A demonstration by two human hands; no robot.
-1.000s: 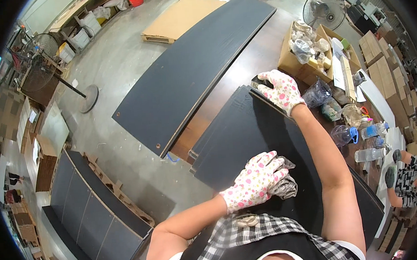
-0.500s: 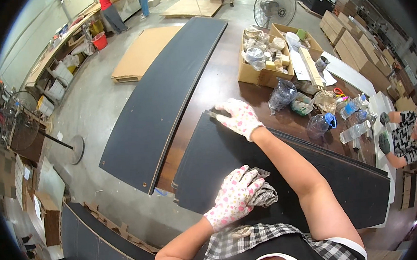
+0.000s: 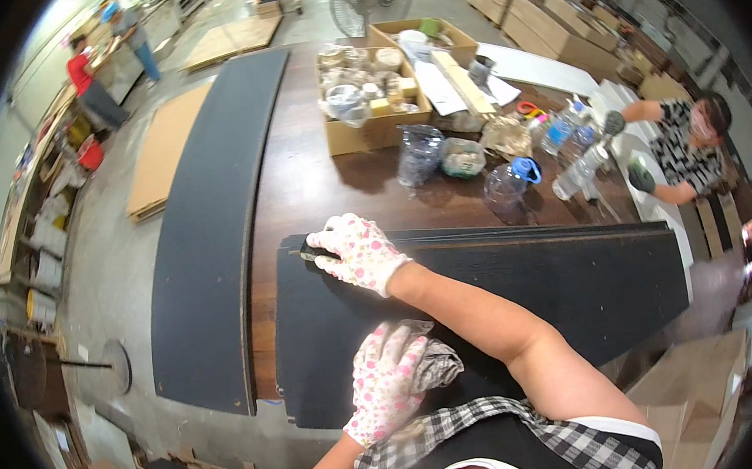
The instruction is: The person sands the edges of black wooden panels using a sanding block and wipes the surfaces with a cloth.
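A stack of black boards [image 3: 520,298] lies in front of me, its edges slightly fanned along the far side. My right hand [image 3: 360,253], in a white glove with pink dots, is at the top board's far left corner. Its fingers are closed round a small dark piece [image 3: 309,251] whose kind I cannot make out. Nearer to me, my left hand [image 3: 386,382], gloved alike, grips a crumpled grey rag [image 3: 438,365] over the board. A long black panel [image 3: 206,238] lies left of the stack, with a strip of brown tabletop [image 3: 265,329] between them.
Beyond the stack stand a carton of tubs and blocks [image 3: 378,134], a dark plastic bag [image 3: 420,153], a blue-capped bottle [image 3: 507,182] and several clear bottles. A co-worker [image 3: 692,143] in dark gloves is at the right. A floor fan [image 3: 368,0] stands at the back.
My view has turned to the right, so the boards lie straighter before me. Both hands stay at the stack, holding the same things. The co-worker has come further into view.
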